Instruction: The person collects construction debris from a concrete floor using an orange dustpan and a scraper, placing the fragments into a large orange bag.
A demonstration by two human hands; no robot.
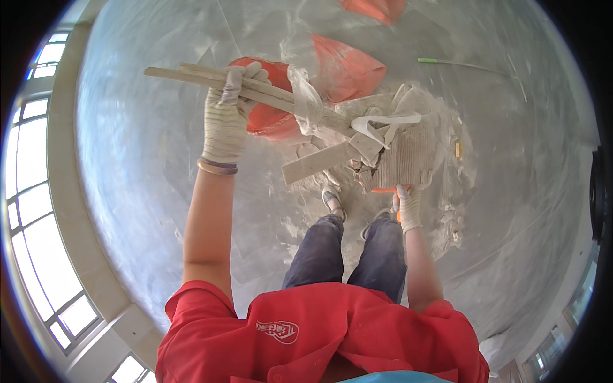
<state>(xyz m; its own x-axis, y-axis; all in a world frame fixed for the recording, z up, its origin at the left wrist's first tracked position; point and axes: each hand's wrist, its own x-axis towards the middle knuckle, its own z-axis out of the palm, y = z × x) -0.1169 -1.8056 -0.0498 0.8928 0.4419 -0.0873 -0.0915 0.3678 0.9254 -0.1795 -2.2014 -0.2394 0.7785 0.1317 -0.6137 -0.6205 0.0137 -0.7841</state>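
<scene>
My left hand [234,105], in a striped work glove, grips a few long dusty strips [275,98] that look like wood. They slant down to the right, and their far ends meet the rubble. Also gloved, my right hand [408,206] is closed around the orange handle [399,216] of what looks like a dustpan, mostly hidden under debris. A ribbed grey slab [404,160], broken pieces and a bent white strip [383,122] lie heaped there. A short flat board piece [318,163] sticks out to the left of the heap. Behind the strips sits an open red bag [270,119].
Another red bag [347,69] lies flat beyond the heap, and part of a third red piece [376,8] shows at the top. A thin green-tipped rod [459,63] rests on the grey floor [503,143]. Dust and crumbs surround my feet. Windows [38,167] line the left wall.
</scene>
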